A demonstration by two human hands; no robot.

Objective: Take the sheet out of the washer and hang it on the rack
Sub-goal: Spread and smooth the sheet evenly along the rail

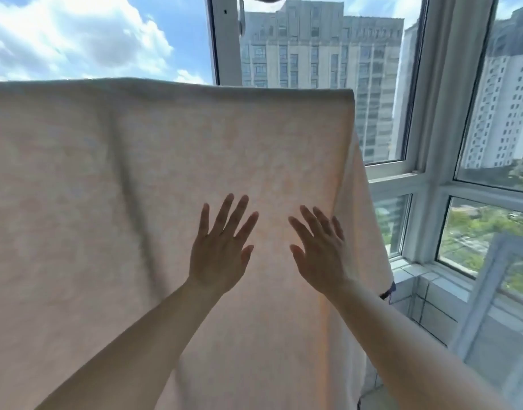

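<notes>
Hanging sheet [106,202], right edge near window [431,184], both hands spread flat

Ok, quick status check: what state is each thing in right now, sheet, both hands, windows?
sheet: draped over a high bar, hanging flat, a few soft creases.
left hand: open, fingers spread against the sheet.
right hand: open, fingers spread, near the sheet's right edge.
window sash: lower right one swung open inward.
curtain: drawn back at the corner post.
</notes>
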